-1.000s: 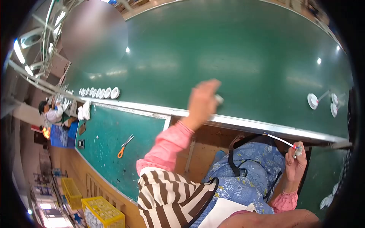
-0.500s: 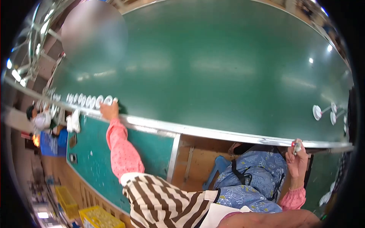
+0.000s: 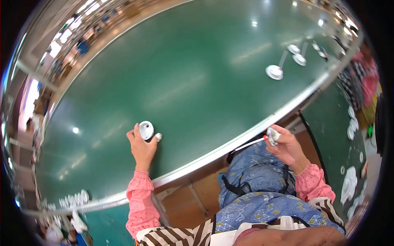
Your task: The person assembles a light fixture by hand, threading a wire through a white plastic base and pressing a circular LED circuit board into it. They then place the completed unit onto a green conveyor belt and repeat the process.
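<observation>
Hands: left hand (image 3: 142, 148) clamped on 1 white round fitting (image 3: 146, 130), resting on the green surface (image 3: 184, 74) near its front edge; right hand (image 3: 285, 146) closed on a small tube (image 3: 272, 135) with a thin nozzle, held off the surface. Judged early: fitting fetched, tube not yet applied. 3 similar fittings (image 3: 274, 72) far right; a row (image 3: 74, 200) near left.

No writing, label, brand, number or sign can be read anywhere in the view. The white round part (image 3: 146, 130) in the left hand (image 3: 142, 148) shows a plain face, the small tube (image 3: 272, 136) in the right hand (image 3: 287, 148) is too blurred to make out any print, and the green belt (image 3: 197, 82) is unmarked.
</observation>
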`<action>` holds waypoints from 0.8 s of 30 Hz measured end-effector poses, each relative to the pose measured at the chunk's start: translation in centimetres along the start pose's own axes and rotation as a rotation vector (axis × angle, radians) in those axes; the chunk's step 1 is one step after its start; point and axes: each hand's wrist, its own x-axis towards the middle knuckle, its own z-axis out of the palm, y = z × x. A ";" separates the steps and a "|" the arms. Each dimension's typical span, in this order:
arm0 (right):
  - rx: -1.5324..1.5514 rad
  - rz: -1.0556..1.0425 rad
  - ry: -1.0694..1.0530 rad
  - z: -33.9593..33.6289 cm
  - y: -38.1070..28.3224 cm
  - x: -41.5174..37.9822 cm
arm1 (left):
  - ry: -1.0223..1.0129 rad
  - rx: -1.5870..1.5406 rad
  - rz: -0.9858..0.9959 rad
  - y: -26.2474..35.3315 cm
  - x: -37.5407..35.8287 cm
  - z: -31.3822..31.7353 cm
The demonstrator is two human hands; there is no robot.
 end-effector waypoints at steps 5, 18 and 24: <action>0.067 -0.109 0.042 -2.7 -1.5 -2.2 | -0.204 -0.185 0.232 8.8 0.1 5.0; 0.125 -0.196 0.071 -5.8 -2.8 -3.0 | -0.420 -0.208 0.546 15.7 7.2 9.8; 0.055 -0.407 -0.002 -5.5 -4.5 -3.8 | -0.450 -0.342 0.545 20.7 4.3 11.8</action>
